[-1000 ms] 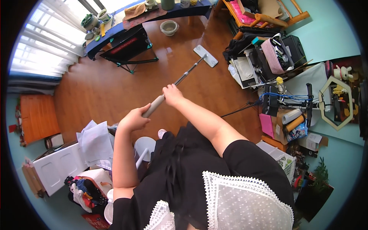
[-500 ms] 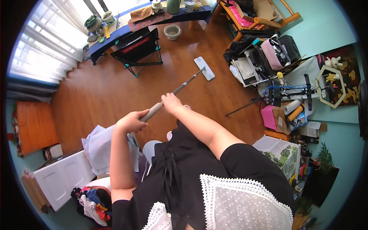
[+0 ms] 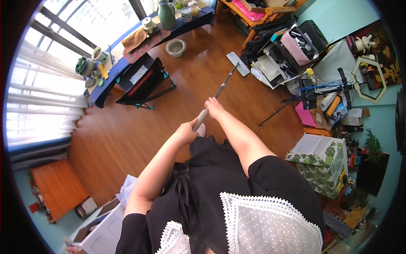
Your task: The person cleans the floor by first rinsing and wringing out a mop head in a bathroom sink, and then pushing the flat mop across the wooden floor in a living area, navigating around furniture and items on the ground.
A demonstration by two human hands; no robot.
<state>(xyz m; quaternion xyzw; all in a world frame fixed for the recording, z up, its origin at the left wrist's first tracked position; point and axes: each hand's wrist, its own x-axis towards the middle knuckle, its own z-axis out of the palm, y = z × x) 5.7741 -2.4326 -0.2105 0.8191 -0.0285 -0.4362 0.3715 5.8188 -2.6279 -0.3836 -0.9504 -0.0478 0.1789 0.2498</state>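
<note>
Taking the centre of the view as the hub and 12 o'clock as its top, you are facing a wooden floor (image 3: 127,139) with furniture crowding its edges. At 11 o'clock, a long table (image 3: 204,17) with a dark blue cover is carrying a green jug (image 3: 167,17), and a round grey tub (image 3: 175,54) is standing on the floor near it. At 10 o'clock, a black folding chair (image 3: 144,84) is occupying the floor beside the table. Between 1 and 2 o'clock, a pink-striped case (image 3: 293,50) is sitting among stacked goods, and a crumpled white item (image 3: 260,77) is lying just beside the mop head, the nearest obstruction to it. A tripod leg (image 3: 275,115) is projecting onto the floor towards 3 o'clock, and a leaf-patterned box (image 3: 323,163) is standing near 4 o'clock. The mop (image 3: 222,86) is extending from the centre towards 1 o'clock; its flat, pale, rectangular mop head (image 3: 238,64) is resting on the floor, and its slim grey pole is ending in a thick, light grey handle (image 3: 200,120). Your left hand (image 3: 186,132) is closing around the handle's near end, its forearm entering from 7 o'clock. Your right hand (image 3: 215,108) is wrapping the mop farther along, where handle and pole are meeting, its forearm entering from 4 o'clock.
</note>
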